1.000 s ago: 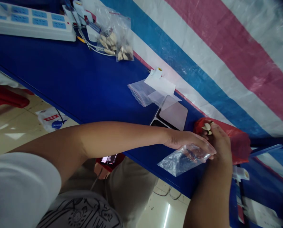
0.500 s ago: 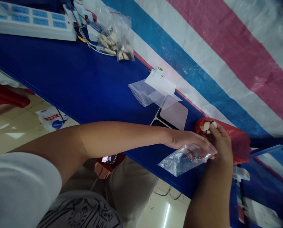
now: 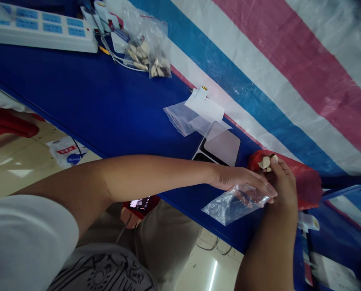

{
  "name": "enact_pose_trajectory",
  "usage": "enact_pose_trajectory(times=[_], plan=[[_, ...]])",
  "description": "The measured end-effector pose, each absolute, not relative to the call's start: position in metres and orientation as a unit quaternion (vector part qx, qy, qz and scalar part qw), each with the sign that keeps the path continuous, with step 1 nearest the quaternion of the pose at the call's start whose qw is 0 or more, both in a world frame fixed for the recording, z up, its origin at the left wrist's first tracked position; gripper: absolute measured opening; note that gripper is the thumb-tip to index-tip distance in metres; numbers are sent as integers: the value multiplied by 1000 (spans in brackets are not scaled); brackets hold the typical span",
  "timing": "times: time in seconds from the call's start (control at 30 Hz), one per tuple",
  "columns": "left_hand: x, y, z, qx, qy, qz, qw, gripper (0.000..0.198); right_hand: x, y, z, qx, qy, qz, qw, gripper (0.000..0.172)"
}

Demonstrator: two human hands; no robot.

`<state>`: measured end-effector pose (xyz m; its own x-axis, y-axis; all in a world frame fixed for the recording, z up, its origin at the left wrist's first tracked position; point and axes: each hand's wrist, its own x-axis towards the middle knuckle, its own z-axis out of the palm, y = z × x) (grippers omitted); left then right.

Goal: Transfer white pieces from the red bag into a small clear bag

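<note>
My left hand (image 3: 248, 184) reaches in from the left, its fingers closed on the mouth of a clear plastic bag (image 3: 224, 208) that hangs toward the table's near edge. Just right of it, my right hand (image 3: 282, 178) pinches several pale, cream-coloured wedge-like pieces (image 3: 265, 162) between thumb and fingers; their exact kind is unclear. Behind this hand lies a red plastic bag (image 3: 307, 184), partly covered by it. The pieces are over the red bag's left end, apart from the clear bag. Some fingertips of both hands are hidden.
Flat zip bags (image 3: 180, 117) and a white card lie near a box with a grey lid (image 3: 223, 143). Farther left are filled bags of pale pieces (image 3: 159, 66) and a power strip (image 3: 41, 30). A striped sheet (image 3: 259, 72) borders the blue table (image 3: 77, 97).
My right hand has shifted slightly to the right with the pale pieces, and the red bag has moved a little. My left hand and the clear bag stay in place.
</note>
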<state>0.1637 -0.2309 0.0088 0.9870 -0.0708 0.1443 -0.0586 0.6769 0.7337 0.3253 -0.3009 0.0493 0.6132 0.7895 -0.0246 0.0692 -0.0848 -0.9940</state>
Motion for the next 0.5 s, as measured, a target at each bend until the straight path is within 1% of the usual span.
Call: enact_pose_trajectory(times=[0.13,0.4,0.5], plan=[[163,-231,9,399,-78,-7,914,55,325,-300,49,-680,-312,290,597,34],[163,-231,9,400,-77,-6,913,53,322,-299,50,-681,-331,283,589,27],[162,-231,10,403,-80,-8,912,55,324,-300,49,-679,-329,289,590,26]])
